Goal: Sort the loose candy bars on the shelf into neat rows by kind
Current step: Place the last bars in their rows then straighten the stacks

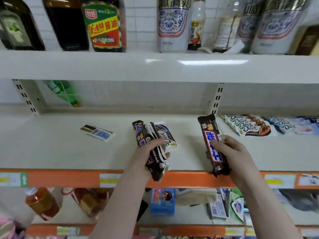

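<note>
My left hand (pixel 148 153) grips a bundle of several candy bars (pixel 149 135), dark brown ones together with a white Dove bar (pixel 166 136), held over the middle of the pale shelf (pixel 65 149). A single dark brown bar with a blue and red label (pixel 209 133) is gripped by my right hand (pixel 232 153); it stands lengthwise, its near end over the orange shelf edge (pixel 69 178). A neat row of white Dove bars (pixel 248 125) lies at the right, with pale blue Dove bars (pixel 291 125) beside it. One loose bar lying face down (pixel 96 132) sits to the left.
Sauce bottles (pixel 105 25) and tall printed bottles (pixel 172 26) stand on the shelf above. A green bottle (pixel 63 93) lies behind the back panel. The lower shelf holds drink bottles (pixel 43 202) and small boxes (pixel 162 200). A slotted upright (pixel 216 99) divides the shelf bays.
</note>
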The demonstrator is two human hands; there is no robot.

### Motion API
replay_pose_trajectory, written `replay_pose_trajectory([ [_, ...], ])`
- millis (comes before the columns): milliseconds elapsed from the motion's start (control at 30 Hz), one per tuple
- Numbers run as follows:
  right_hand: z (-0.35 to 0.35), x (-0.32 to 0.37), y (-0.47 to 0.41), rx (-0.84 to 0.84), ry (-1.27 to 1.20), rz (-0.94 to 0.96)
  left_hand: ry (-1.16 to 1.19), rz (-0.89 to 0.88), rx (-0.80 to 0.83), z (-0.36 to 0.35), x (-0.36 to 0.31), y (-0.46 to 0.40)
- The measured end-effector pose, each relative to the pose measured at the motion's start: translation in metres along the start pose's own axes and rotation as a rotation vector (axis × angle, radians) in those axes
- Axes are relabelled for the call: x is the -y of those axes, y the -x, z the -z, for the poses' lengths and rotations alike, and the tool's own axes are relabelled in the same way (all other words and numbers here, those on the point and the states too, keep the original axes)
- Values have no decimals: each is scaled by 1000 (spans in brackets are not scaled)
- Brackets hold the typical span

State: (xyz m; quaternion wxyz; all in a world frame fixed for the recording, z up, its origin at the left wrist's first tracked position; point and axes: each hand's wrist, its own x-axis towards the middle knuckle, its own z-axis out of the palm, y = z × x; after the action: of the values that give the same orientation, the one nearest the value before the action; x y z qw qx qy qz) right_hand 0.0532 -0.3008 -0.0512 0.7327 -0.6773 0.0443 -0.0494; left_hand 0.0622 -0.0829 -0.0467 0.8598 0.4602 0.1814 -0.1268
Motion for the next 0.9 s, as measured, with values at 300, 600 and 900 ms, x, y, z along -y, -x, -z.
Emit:
replay_pose_trajectory([
  [300,168,2,-16,-2,-96,-89,-118,0,33,-145,90,-11],
  [600,353,23,-39,-88,-221,-84,-103,-107,83,-310,199,-19],
  [900,401,38,-39,-92,-507,-144,-254,-152,95,-363,228,-14],
])
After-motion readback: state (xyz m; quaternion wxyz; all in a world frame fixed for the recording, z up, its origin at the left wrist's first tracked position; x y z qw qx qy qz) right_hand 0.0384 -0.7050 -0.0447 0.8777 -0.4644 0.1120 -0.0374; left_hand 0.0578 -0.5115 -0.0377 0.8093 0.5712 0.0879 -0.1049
